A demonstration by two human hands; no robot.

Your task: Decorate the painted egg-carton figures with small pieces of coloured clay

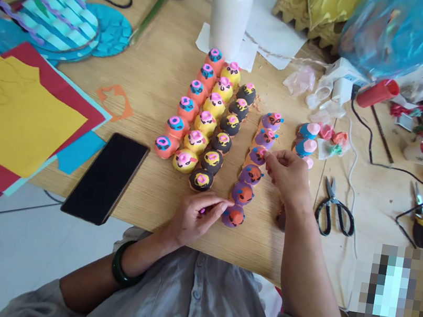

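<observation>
A strip of purple egg-carton cups (243, 195) with orange and blue clay faces lies in front of me. My right hand (287, 176) reaches over it from the right, thumb and forefinger pinched at the third cup from the far end. A bit of pink clay (262, 154) shows at those fingertips. The two cups beyond it carry pink on their faces. My left hand (198, 217) is closed near the strip's near end, its thumb and forefinger pressed together. A small pink clay piece (202, 210) shows between its fingers.
Orange (176, 127), yellow (205, 122) and black (222, 142) cup strips stand left. A blue-and-pink strip (304, 146), partly behind my right arm, and black-handled scissors (330, 205) lie right. A phone (106, 177), coloured paper (19, 114) and white bottle (230, 15) surround them.
</observation>
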